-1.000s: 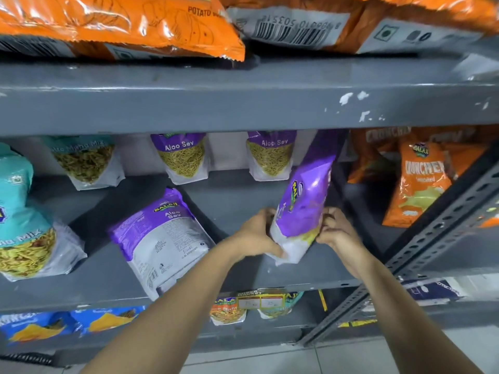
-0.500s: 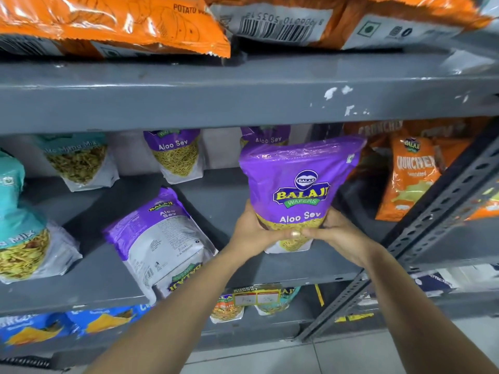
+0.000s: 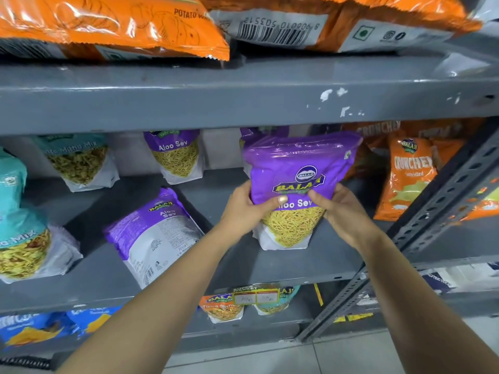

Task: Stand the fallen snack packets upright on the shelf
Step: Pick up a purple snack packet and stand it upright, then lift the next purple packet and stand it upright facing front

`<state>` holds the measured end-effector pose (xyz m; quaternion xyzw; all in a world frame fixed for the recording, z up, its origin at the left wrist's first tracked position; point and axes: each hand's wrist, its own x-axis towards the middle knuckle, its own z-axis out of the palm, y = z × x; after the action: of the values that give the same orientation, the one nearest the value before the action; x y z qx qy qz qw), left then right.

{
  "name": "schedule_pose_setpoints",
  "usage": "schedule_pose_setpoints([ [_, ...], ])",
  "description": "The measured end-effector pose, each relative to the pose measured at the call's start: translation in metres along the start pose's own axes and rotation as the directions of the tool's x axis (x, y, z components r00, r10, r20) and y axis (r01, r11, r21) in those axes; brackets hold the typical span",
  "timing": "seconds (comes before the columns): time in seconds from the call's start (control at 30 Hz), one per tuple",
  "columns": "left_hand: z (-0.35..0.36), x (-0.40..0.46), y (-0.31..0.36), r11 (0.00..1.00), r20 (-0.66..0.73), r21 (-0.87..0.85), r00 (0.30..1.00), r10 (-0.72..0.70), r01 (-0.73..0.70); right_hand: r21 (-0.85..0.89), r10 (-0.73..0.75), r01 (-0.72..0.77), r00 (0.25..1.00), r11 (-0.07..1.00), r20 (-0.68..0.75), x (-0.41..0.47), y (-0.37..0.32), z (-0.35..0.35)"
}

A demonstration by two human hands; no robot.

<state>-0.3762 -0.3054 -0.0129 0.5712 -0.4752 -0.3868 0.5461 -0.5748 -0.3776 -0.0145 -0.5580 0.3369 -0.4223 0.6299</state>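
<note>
1. The grey metal shelf (image 3: 270, 268) fills the view, with an upper board above it and a perforated diagonal brace (image 3: 442, 211) crossing at the right.
2. Orange potato wafer bags (image 3: 113, 25) lie flat on the upper board, their ends hanging over its front edge.
3. The held Aloo Sev packet (image 3: 299, 168), purple with a clear window of yellow sev, stands upright facing out, right of the shelf's middle; its white base is at the shelf board, though actual contact cannot be told.
4. A fallen Aloo Sev packet (image 3: 154, 233) lies on its back to the left, top end pointing toward the rear, back label showing.
5. A teal Mix packet (image 3: 21, 233) stands at the far left front.
6. An orange Crunchex packet (image 3: 405, 179) stands at the right, behind the brace.
7. Two more Aloo Sev packets and one teal packet stand along the rear wall.
8. The left hand (image 3: 245, 209) has its grip closed on the held packet's left edge, thumb across the front.
9. The right hand (image 3: 343, 209) grips the right edge likewise, thumb on the front.
</note>
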Motion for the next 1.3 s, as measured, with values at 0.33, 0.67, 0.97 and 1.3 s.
schedule_pose_setpoints([
  [0.33,-0.009,0.015,0.056,0.950,-0.202,-0.241,0.967,0.153,-0.201,0.127,-0.241,0.278,0.938,0.952,-0.248,0.016,-0.047,0.011],
  [0.67,-0.052,-0.033,0.029,0.993,-0.355,-0.005,0.929,0.106,-0.115,-0.569,-0.687,0.389,0.474,0.724,-0.550,-0.027,-0.015,0.029],
  [0.97,-0.161,-0.119,-0.081,0.845,-0.733,-0.306,0.457,-0.503,0.440,-0.525,0.117,-0.159,0.987,0.836,-0.112,-0.039,0.056,0.171],
  [1.3,-0.182,-0.133,-0.059,0.516,0.071,-0.666,0.734,-0.675,0.539,-0.409,0.551,-0.415,0.774,0.813,0.311,-0.025,0.053,0.208],
])
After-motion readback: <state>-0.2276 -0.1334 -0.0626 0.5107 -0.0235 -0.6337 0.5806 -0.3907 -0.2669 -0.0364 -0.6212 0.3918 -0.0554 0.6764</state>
